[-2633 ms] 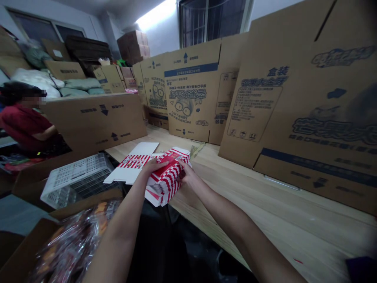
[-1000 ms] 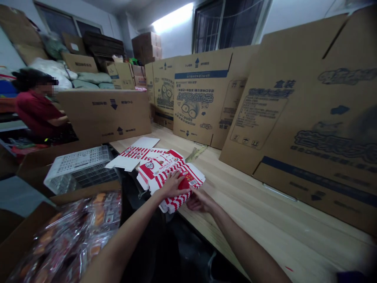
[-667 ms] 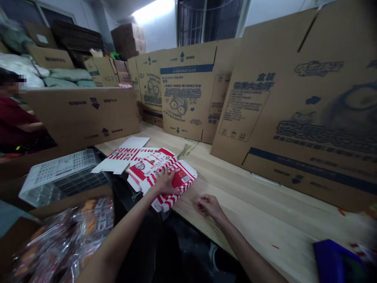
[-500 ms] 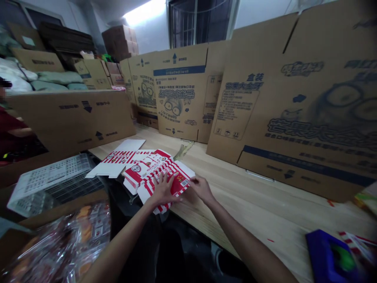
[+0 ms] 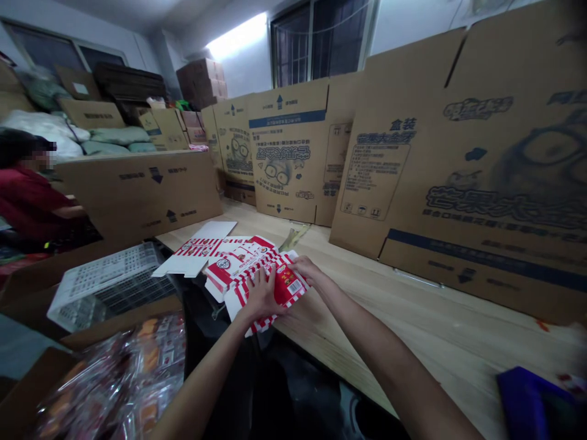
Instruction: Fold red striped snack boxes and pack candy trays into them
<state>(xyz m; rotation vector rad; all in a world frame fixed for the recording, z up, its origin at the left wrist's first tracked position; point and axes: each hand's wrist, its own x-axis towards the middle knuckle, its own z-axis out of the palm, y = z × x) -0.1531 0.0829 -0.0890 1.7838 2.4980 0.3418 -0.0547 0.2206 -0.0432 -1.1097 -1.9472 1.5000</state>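
A pile of flat red-and-white striped paper boxes (image 5: 238, 266) lies at the near left corner of the wooden table (image 5: 413, 324). My left hand (image 5: 261, 293) presses flat on the top box with its fingers spread. My right hand (image 5: 306, 269) grips the right edge of that top box, fingers curled round it. One more flat box (image 5: 195, 247), white side up, lies just behind the pile.
Large brown cartons (image 5: 458, 153) stand along the table's back and right. A white plastic crate (image 5: 105, 284) and a box of clear-wrapped snack packs (image 5: 114, 379) are at the left. A person in red (image 5: 32, 195) sits far left. A purple thing (image 5: 532, 400) lies near right.
The right hand let go of the pile, drew back onto the table as a fist, then returned and took the top box's right edge. The left hand stayed pressed on the pile.
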